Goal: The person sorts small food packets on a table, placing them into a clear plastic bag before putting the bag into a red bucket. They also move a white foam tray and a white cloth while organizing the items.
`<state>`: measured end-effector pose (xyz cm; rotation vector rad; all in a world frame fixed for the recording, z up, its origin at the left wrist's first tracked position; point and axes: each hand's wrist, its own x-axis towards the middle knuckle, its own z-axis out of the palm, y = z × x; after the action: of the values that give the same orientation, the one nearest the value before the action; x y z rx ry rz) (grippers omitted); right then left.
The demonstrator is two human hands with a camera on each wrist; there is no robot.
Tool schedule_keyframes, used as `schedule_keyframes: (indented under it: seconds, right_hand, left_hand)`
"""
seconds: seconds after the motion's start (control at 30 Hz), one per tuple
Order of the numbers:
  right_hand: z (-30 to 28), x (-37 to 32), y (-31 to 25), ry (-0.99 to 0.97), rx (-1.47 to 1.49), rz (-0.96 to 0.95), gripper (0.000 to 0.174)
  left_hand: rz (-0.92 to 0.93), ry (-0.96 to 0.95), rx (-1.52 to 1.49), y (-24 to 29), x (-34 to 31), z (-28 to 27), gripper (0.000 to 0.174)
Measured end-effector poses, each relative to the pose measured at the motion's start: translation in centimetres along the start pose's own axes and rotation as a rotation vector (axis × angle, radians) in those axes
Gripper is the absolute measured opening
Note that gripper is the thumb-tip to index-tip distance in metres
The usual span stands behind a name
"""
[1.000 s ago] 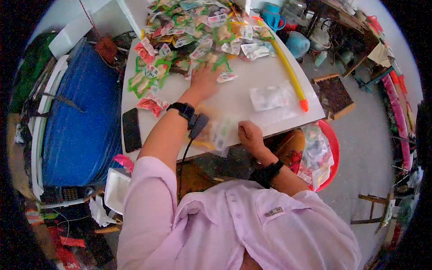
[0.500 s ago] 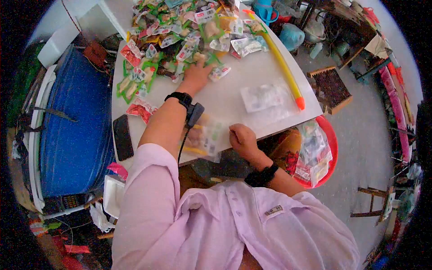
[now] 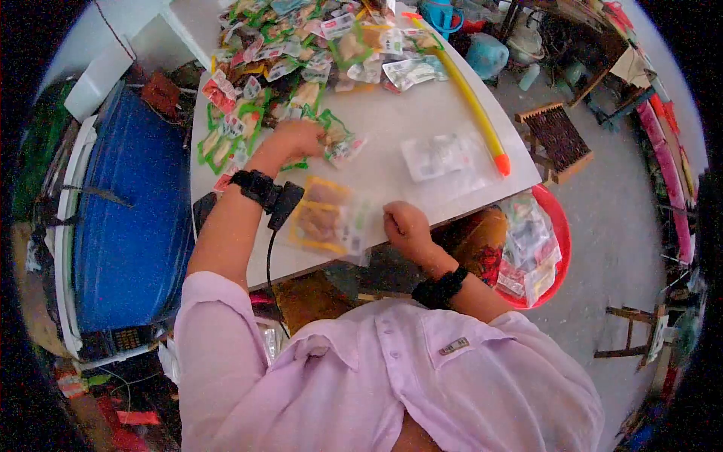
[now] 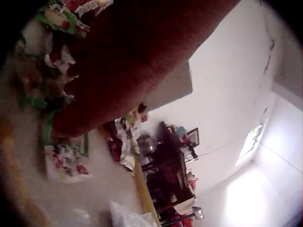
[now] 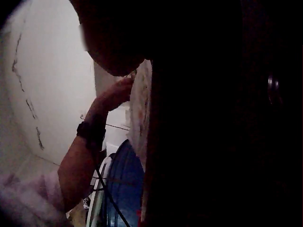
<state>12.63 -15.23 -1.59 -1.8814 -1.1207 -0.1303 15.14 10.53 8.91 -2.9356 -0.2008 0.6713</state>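
Note:
My left hand [image 3: 297,139] is at the near side of a heap of small sealed food packets. Its fingers grip a green-edged packet [image 3: 336,129], whose white printed end [image 4: 66,163] sticks out below the fingers in the left wrist view. My right hand [image 3: 408,230] is curled into a fist at the near table edge, with nothing showing in it. Between my hands lies a clear bag [image 3: 324,218] with a yellow-edged packet of brown food inside. The right wrist view is mostly dark; the left forearm [image 5: 78,165] shows across from it.
The packet heap [image 3: 301,53] covers the far part of the white table [image 3: 399,124]. A clear bag with a white label [image 3: 437,157] lies at right, beside a yellow tube [image 3: 471,94] with orange ends. Below the right edge, a red basin [image 3: 559,256] holds bagged packets.
My left hand has drawn back from the heap toward the left and nearer to me, bringing a green-edged packet along. The yellow-edged packet's bag is now less covered by the forearm. My right fist stays put.

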Motion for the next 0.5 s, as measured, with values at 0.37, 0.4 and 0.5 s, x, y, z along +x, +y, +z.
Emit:
schedule_keyframes:
  seconds: [0.37,0.4,0.5]
  right_hand:
    - [-0.4,0.2,-0.1,-0.181,-0.010,0.178,0.020]
    - [-0.5,0.2,-0.1,-0.163,0.011,0.160,0.019]
    - [-0.8,0.4,-0.3,-0.174,0.019,0.131,0.017]
  left_hand:
    - [-0.005,0.652,0.259,4.0,13.4,0.2,0.022]
    - [-0.041,0.589,0.214,4.1,14.1,0.0,0.022]
    - [-0.074,0.548,0.163,3.6,16.2,0.3,0.019]
